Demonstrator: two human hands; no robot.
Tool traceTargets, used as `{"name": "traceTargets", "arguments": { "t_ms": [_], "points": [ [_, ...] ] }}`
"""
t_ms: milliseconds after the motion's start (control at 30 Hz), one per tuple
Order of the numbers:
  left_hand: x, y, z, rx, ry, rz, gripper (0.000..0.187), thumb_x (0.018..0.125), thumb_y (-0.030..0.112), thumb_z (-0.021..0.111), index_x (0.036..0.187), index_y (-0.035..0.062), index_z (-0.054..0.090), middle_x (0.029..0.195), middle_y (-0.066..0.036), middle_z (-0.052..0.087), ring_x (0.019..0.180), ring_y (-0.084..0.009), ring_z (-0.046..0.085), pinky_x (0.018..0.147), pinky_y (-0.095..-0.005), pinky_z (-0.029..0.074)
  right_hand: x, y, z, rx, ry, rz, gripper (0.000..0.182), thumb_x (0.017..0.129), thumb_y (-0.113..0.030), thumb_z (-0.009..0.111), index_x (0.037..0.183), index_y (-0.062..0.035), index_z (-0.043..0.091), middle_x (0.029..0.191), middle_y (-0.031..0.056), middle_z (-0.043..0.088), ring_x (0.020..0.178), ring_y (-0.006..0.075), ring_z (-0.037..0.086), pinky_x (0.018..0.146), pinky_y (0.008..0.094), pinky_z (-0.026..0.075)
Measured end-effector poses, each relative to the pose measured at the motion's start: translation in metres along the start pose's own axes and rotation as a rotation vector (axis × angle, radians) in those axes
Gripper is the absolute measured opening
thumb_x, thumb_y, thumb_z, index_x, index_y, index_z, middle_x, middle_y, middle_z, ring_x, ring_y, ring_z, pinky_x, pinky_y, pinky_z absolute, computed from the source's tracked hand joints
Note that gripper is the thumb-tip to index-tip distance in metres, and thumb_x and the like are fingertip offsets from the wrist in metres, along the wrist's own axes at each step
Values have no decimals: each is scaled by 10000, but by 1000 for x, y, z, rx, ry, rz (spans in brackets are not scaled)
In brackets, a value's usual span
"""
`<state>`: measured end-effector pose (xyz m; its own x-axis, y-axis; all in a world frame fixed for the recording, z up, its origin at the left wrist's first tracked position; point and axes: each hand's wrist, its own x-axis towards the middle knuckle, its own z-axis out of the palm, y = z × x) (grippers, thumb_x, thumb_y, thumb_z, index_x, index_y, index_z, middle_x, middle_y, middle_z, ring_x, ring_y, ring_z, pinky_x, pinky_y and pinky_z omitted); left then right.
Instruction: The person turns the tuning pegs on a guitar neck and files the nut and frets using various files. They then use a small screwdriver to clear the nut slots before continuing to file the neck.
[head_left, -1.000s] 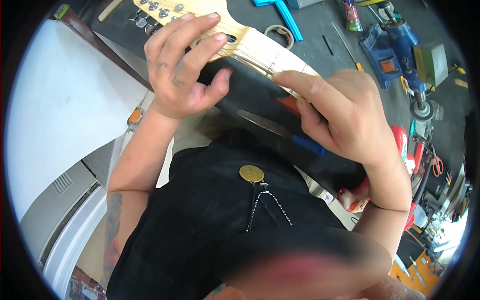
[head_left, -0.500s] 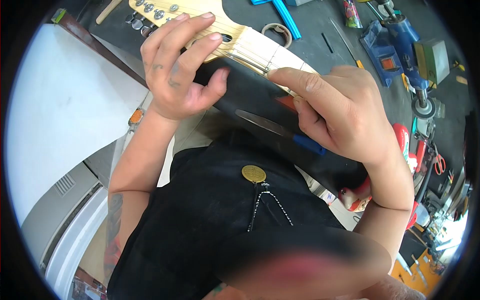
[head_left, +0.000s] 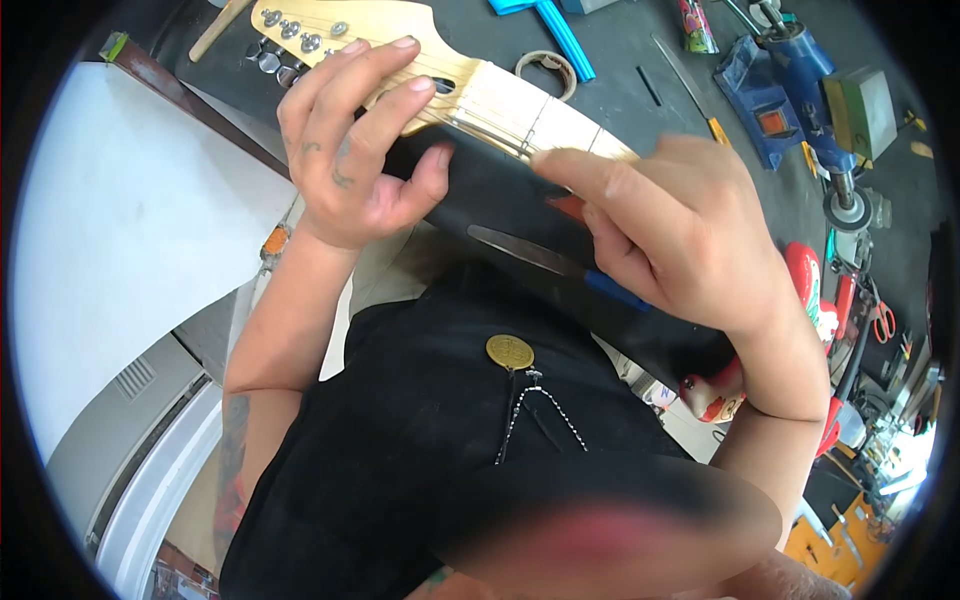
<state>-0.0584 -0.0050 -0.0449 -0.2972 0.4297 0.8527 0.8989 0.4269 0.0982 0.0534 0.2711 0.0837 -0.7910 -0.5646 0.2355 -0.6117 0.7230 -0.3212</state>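
A pale wooden guitar neck (head_left: 498,98) lies across the top of the view, with strings and frets on it. Its headstock (head_left: 395,18) carries shiny tuning pegs (head_left: 290,30). My left hand (head_left: 350,150) rests over the headstock, fingers spread and thumb apart, fingertips by the dark oval slot. A slim dark metal tool (head_left: 490,135) runs along the neck's near edge into the fingers of my right hand (head_left: 675,220), whose index finger presses at its end. Under that hand a bit of red (head_left: 566,206) shows. Below lies a file (head_left: 528,248) with a blue handle (head_left: 615,288).
On the dark bench are a tape roll (head_left: 546,74), a blue tool (head_left: 565,40), a thin blade with a yellow handle (head_left: 685,75) and a blue vise-like machine (head_left: 790,90). Red scissors (head_left: 882,320) and other tools crowd the right. A white panel (head_left: 130,240) stands left.
The view has shifted slightly, so the neck sits a little lower and further left. My right hand has moved slightly and is blurred at the knuckles; my left hand keeps its pose.
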Motion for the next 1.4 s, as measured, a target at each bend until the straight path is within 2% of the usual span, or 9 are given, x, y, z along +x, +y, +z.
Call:
{"name": "traceTargets", "arguments": {
  "t_ms": [200,533,1100,1267,1367,1400],
  "points": [
    [-1,-1,0,0,8,3,533,879,277,817,1365,92,696,1419,-166,759,1313,-384,655,1153,-474,495,1,2,3,-31,-15,-5,456,805,50,782,1245,-66,774,759,38,722,607,271,634,573,396,449],
    [-1,-2,-1,20,-5,-7,573,825,236,814,1366,93,693,1410,-172,756,1298,-377,657,1162,-476,504,0,1,-1,-45,-23,-26,454,810,29,805,1253,-65,771,740,37,699,579,253,625,555,396,434],
    [1,-2,0,16,1,12,515,906,297,794,1361,83,685,1395,-183,757,1304,-379,650,1159,-493,515,-1,4,4,-62,2,-42,482,802,28,812,1274,-65,771,726,32,686,575,243,618,550,395,428],
    [0,-1,-2,15,-12,-2,496,934,318,788,1361,87,687,1408,-186,754,1307,-386,647,1171,-483,485,-3,3,1,-54,-39,-30,483,798,38,808,1273,-40,765,750,30,704,581,239,632,549,391,429],
    [0,1,-3,-15,-19,-21,468,945,296,792,1356,96,688,1412,-186,753,1308,-394,642,1173,-483,478,2,8,7,-17,-9,-71,475,811,50,785,1282,-2,751,773,53,723,596,240,646,568,370,454],
    [-1,-1,-2,-9,-15,-20,468,945,296,792,1356,96,688,1412,-186,753,1308,-394,642,1173,-483,478,1,11,12,2,161,-81,458,838,40,765,1295,13,743,759,65,716,604,233,649,585,355,470]
  ]
}}
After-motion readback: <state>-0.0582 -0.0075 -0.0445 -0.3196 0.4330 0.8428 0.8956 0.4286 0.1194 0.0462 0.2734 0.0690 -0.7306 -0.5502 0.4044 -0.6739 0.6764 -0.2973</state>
